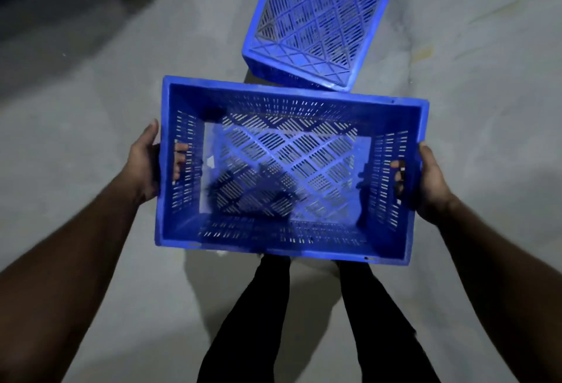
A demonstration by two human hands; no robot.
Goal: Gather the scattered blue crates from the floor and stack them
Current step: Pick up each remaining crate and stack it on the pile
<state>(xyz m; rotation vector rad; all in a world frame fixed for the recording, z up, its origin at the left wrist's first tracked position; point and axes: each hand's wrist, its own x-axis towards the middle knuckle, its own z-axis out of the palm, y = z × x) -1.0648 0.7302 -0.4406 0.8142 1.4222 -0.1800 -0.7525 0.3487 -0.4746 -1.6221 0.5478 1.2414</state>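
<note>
Both hands, left and right, grip empty blue crate; second crate upturned on floor.

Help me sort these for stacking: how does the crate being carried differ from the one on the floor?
The carried crate is open side up, the floor crate shows its base. The carried one is gripped by the left hand and right hand; the floor one lies untouched. Both are blue with slotted walls.

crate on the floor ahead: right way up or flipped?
Flipped. The floor crate shows its ribbed lattice base facing up with no open cavity, unlike the held crate, whose open top faces the camera.
</note>
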